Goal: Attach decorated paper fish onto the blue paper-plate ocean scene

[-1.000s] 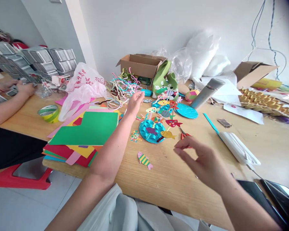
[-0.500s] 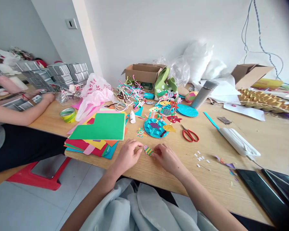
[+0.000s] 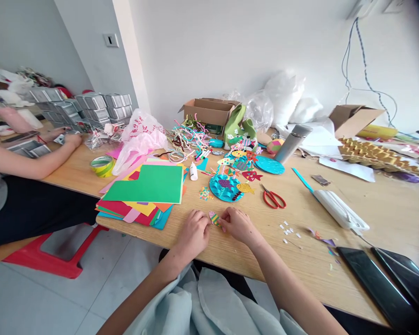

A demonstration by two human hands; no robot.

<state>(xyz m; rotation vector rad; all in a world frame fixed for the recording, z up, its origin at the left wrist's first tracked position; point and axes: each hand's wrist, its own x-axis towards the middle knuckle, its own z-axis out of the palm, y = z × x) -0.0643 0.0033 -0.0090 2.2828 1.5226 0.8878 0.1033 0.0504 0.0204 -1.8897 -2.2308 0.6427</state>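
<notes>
A small paper fish with a pink head and green-and-yellow stripes is at the table's front edge, between my hands. My right hand pinches its tail end. My left hand is closed, fingers curled, its fingertips right beside the fish's head side; what they hold, if anything, is hidden. Just beyond lies a blue disc decorated with several paper fish, with a heap of small coloured paper bits at its left. Red-handled scissors lie to the right, and a white glue bottle stands behind.
Stacked coloured paper lies left, near yellow tape. White scraps, a white power strip and a black phone are right. A steel flask stands behind. Another person's arm works at far left.
My left hand has drawn slightly down and its fingers have closed from a spread pose. My right hand keeps its pinch on the fish. The camera view has shifted a little.
</notes>
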